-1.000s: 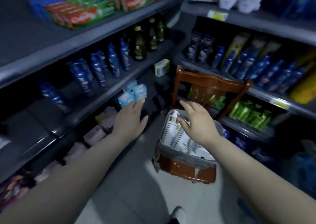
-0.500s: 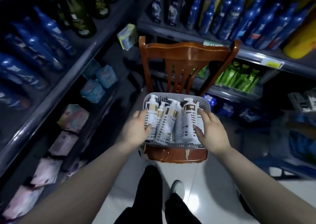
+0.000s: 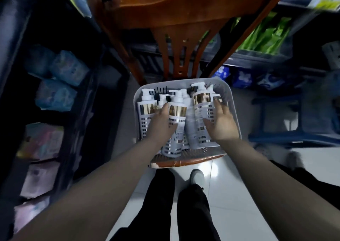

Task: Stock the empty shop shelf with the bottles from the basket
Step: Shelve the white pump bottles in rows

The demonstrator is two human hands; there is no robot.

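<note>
my left hand [image 3: 161,124] and right hand [image 3: 220,123], over the basket a second ago, have dropped into it. the left now curls round the middle bottle [image 3: 177,111], thumb across its front; the right clasps the right bottle [image 3: 201,99]. both bottles are still among the others in the basket [image 3: 233,104] on the chair [image 3: 184,10]. i judge the lift comes next; the empty shelf is out of view.

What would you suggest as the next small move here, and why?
Probably lift both straight up: the left hand wraps the middle bottle, the right hand the right-side bottle, and both lie packed among others in the basket.
</note>
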